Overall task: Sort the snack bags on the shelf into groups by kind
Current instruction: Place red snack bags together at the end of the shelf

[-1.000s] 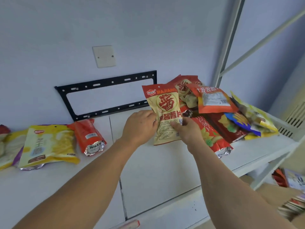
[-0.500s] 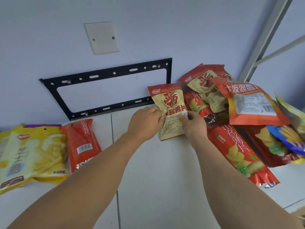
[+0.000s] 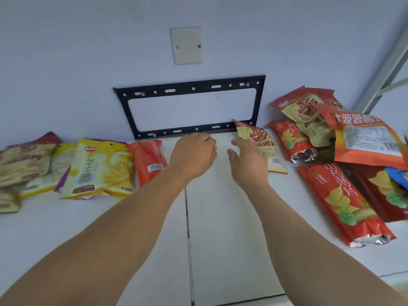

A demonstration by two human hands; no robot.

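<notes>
1. A partly sorted row is seen at the left of the frame on the white shelf [image 3: 220, 228]: tan sauce-crisp bags [image 3: 23, 160] at the far left, a yellow cheese-stick bag [image 3: 99, 166] beside them, then an orange bag [image 3: 148, 160] lying barcode up.
2. An unsorted heap [image 3: 344, 138] is seen at the right of the frame, bags overlapping; a long red yam-crisp bag [image 3: 340, 202] lies at its near edge.
3. One tan-and-red sauce-crisp bag [image 3: 257, 138] lies just right of centre, apart from its kind at the far left.
4. The left hand [image 3: 193, 152] is loosely curled; nothing is seen held in it.
5. The right hand [image 3: 248, 161] is spread, fingers extended, partly over that bag; a grip is not seen.
6. Judgement: sorting is well short of half done; the heap remains.
</notes>
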